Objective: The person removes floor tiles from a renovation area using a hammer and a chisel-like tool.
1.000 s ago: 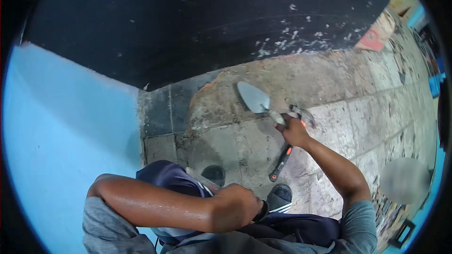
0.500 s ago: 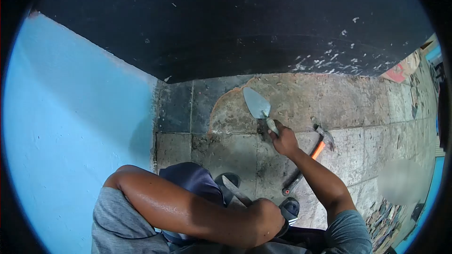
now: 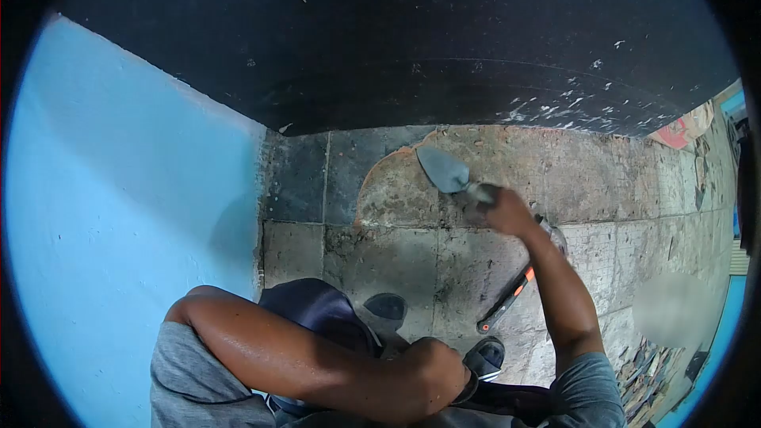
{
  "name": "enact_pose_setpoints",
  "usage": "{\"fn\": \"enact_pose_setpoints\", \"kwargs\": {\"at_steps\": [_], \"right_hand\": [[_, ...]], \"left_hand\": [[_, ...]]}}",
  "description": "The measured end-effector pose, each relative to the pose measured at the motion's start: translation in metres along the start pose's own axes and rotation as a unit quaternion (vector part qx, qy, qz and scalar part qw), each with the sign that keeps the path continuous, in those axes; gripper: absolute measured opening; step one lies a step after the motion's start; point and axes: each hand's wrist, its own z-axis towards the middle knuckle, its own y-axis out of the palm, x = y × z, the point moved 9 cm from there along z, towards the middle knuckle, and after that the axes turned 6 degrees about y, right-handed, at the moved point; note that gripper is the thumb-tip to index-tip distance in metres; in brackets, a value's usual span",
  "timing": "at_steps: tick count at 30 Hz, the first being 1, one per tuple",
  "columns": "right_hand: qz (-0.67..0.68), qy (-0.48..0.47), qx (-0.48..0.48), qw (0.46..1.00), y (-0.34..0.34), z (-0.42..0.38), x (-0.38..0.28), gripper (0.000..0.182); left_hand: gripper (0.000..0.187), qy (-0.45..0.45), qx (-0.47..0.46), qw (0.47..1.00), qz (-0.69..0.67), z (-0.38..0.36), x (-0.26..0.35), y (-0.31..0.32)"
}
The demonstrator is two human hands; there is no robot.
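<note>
Trowel [image 3: 445,172] is swinging toward 1 o'clock; right hand [image 3: 507,212] is gripping its handle. Stiff, light blade. Left hand [image 3: 432,366] is fisted; contents unclear.

The right hand [image 3: 507,212] is motion-blurred, and its forearm hides the hammer's [image 3: 507,301] head.

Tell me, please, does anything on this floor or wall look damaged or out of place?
Yes. Beside the trowel in the right hand, a rounded patch of floor looks stripped, brownish against the grey tiles. The black wall has white flecks low on the right. A hammer lies on the floor.
</note>
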Motion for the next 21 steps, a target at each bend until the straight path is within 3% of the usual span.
{"fn": "enact_pose_setpoints", "kwargs": {"at_steps": [6,10,14,18,21], "right_hand": [[-0.016,-0.015,-0.004,1.0,-0.035,0.022,-0.005,0.048],[0.05,-0.048,0.038,0.997,-0.008,-0.002,0.015,0.047],[0.101,-0.019,0.077,0.992,0.026,-0.012,0.018,0.048],[0.125,0.035,0.045,0.991,0.032,0.025,0.008,0.047],[0.119,0.018,0.082,0.989,0.039,0.024,0.017,0.044]], "left_hand": [[0.039,0.005,0.046,0.999,-0.012,-0.01,-0.004,-0.014],[0.035,0.02,0.091,0.996,-0.007,-0.011,-0.01,-0.013],[0.033,0.021,0.107,0.993,-0.038,0.002,-0.018,-0.008],[0.033,0.047,0.045,0.997,-0.048,0.011,-0.015,-0.011],[0.031,0.039,0.036,0.998,-0.016,0.016,-0.014,-0.006]]}}
